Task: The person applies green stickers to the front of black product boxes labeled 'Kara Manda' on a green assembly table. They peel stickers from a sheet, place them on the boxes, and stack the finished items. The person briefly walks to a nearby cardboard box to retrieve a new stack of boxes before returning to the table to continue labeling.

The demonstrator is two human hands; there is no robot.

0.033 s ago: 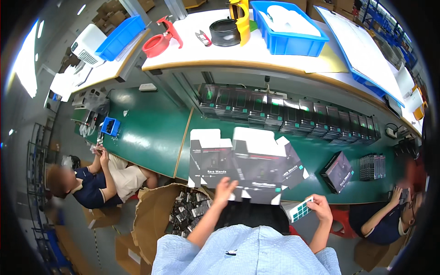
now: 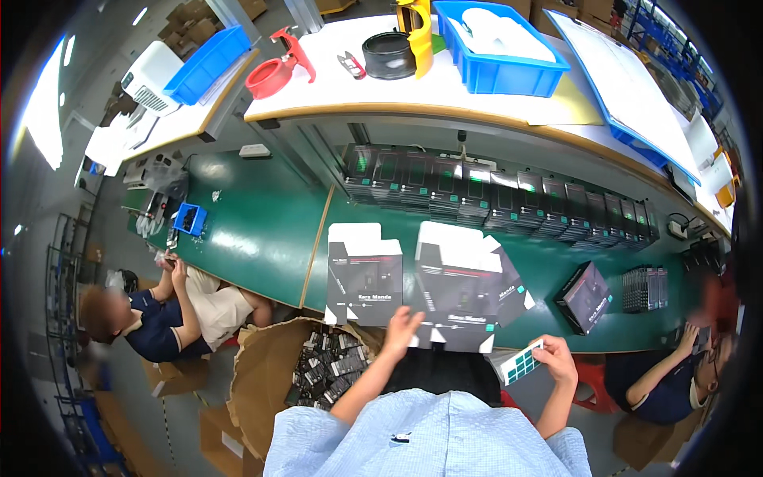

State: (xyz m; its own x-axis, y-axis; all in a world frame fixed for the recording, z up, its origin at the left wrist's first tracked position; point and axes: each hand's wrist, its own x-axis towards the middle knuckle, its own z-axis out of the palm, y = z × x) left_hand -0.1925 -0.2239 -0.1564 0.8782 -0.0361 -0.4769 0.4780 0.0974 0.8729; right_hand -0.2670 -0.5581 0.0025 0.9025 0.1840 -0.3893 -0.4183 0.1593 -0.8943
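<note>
My left hand [image 2: 401,330] is at the lower left edge of a flat, unfolded black carton [image 2: 457,294] with white flaps. Its fingers are apart, and the fingertips seem to touch the carton's edge without gripping it. Pinched in my right hand [image 2: 559,362] is a white sheet of green stickers [image 2: 520,366], low beside the table's front edge. Another flat black carton [image 2: 366,282] lies to the left on the green table [image 2: 262,230]. A further flat carton [image 2: 513,290] shows partly from under the middle one.
Stacked black boxes [image 2: 477,195] line the table's back under a white shelf [image 2: 334,95]. A closed black box [image 2: 584,298] and small dark packs [image 2: 645,288] stand right. A cardboard box [image 2: 262,366] of small packs is at lower left. People [image 2: 167,326] sit on both sides.
The middle flat carton has slid a little to the right, and my left hand has moved right with it. My right hand and the sticker sheet have stayed put.
</note>
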